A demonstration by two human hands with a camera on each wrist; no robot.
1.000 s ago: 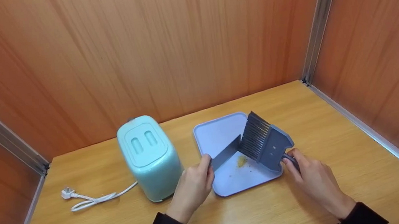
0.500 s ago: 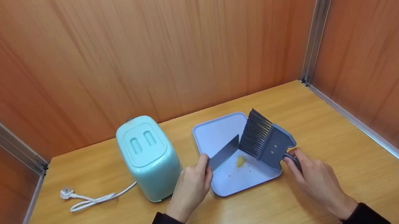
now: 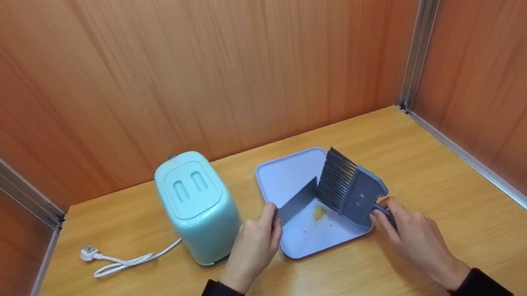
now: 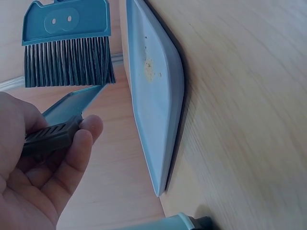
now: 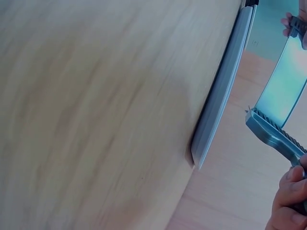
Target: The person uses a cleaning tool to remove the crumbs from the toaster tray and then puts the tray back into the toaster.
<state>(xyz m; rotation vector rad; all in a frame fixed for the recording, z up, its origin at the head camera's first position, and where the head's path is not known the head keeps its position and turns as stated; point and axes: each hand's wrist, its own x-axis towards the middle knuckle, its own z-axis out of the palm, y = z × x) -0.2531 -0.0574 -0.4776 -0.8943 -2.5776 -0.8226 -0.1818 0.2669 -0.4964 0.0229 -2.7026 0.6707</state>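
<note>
In the head view my left hand [image 3: 253, 240] grips the ridged dark handle of a flat grey dustpan [image 3: 298, 201], tilted steeply over the lavender tray [image 3: 300, 251]. My right hand [image 3: 418, 237] holds a small grey hand brush [image 3: 359, 199] by its handle. Its dark bristles [image 4: 67, 62] meet the far end of the dustpan, as the left wrist view shows. A little heap of yellowish crumbs [image 3: 319, 212] lies on the tray below the two tools, with a few specks around it. In the right wrist view the pan and brush stand above the tray's edge.
A mint-green toaster [image 3: 200, 207] stands on the wooden table [image 3: 313, 294] left of the tray, close to my left forearm. Its white cord and plug [image 3: 90, 253] lie farther left. Wood-grain panels [image 3: 241, 59] enclose the back and both sides.
Both hands keep their grips and stay almost in place. The brush shifts very slightly right, then back. The crumb heap looks the same.
</note>
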